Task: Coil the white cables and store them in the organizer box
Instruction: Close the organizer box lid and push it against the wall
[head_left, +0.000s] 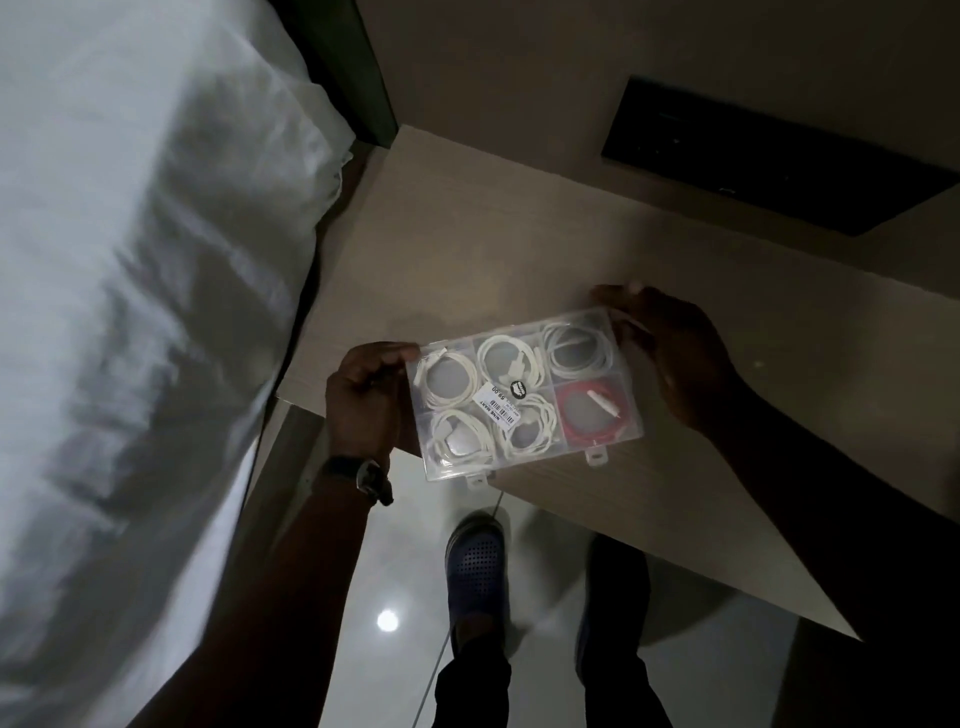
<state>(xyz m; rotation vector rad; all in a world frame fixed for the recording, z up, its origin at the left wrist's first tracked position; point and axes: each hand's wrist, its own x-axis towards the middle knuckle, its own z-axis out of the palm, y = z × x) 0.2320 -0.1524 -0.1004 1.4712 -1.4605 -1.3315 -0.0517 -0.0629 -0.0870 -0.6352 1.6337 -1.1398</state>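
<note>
- Dim light fills the room, with a pale wooden worktop (519, 249) in the middle, a white bed sheet (130, 312) on one side, and a shiny floor (384, 571) below.
- A clear box (524, 392) sits at the near edge of the worktop, and one corner sticks out over the floor.
- The left hand (363, 400) grips the left end of the box, with fingers curled around it.
- The right hand (670, 348) holds the right end, with fingers over the far corner.
- The lid looks shut, with a price sticker (493, 408) on top and two small clips at the near side.
- I count six little spaces in the box, three in the far row and three in the near row.
- Five spaces each hold one rolled-up white cable (447, 379).
- One space, at the near right, holds a rolled-up red cable (595, 413).
- No loose white cable lies on the worktop; a thin line hangs down near the shoe (475, 566), but I cannot tell what it is.
- I think the job is almost done, because every space is full.
- The next move probably calls for pushing the box fully onto the worktop so it does not tip off, pressing the two clips tight, and then letting go.
</note>
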